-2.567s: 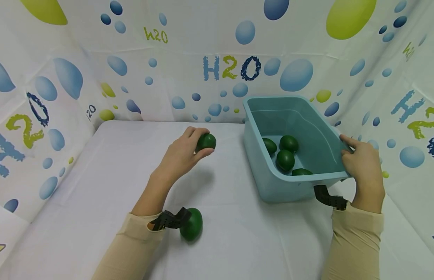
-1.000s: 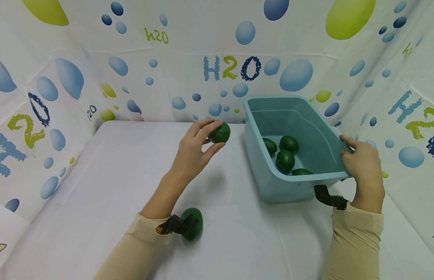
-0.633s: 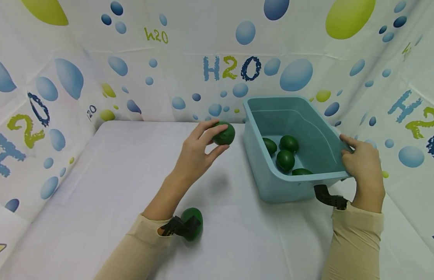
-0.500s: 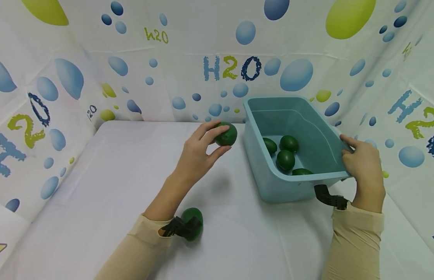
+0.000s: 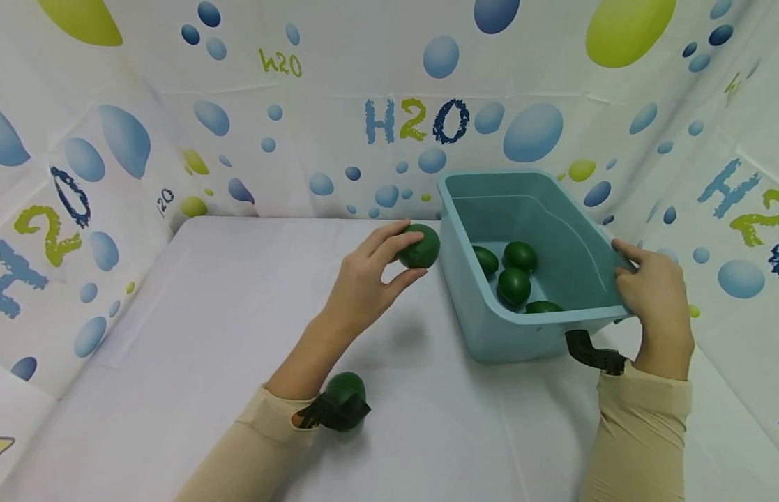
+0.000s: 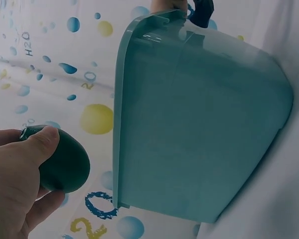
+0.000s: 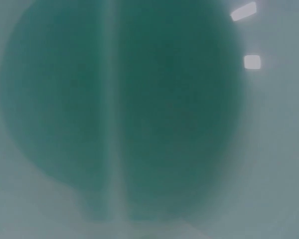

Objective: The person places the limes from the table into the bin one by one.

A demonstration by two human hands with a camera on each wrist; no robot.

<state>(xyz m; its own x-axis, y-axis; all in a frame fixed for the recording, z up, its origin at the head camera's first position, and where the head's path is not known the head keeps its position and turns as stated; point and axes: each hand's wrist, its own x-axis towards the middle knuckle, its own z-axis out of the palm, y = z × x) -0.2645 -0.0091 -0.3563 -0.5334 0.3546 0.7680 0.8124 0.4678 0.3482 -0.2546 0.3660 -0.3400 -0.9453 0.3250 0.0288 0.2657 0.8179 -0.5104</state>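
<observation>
My left hand (image 5: 370, 279) pinches a dark green avocado (image 5: 422, 247) between thumb and fingers, above the table and just left of the blue-green plastic bin (image 5: 471, 328). In the left wrist view the avocado (image 6: 67, 162) shows its stem end by the fingers, apart from the bin wall (image 6: 189, 124). My right hand (image 5: 655, 289) grips the bin's right rim near its front corner. Several avocados (image 5: 513, 286) lie on the bin floor. Another avocado (image 5: 346, 388) rests on the table, partly hidden behind the left wrist's black strap. Blurred blue-green plastic fills the right wrist view.
A white cloth covers the table (image 5: 207, 314). Behind and at both sides hangs a white curtain (image 5: 339, 42) printed with blue and green drops and H2O lettering. The bin stands at the right, near the back curtain.
My left hand has carried the avocado rightward, closer to the bin's left rim, rising and then dipping slightly. My right hand, the bin and the avocados inside have stayed in place.
</observation>
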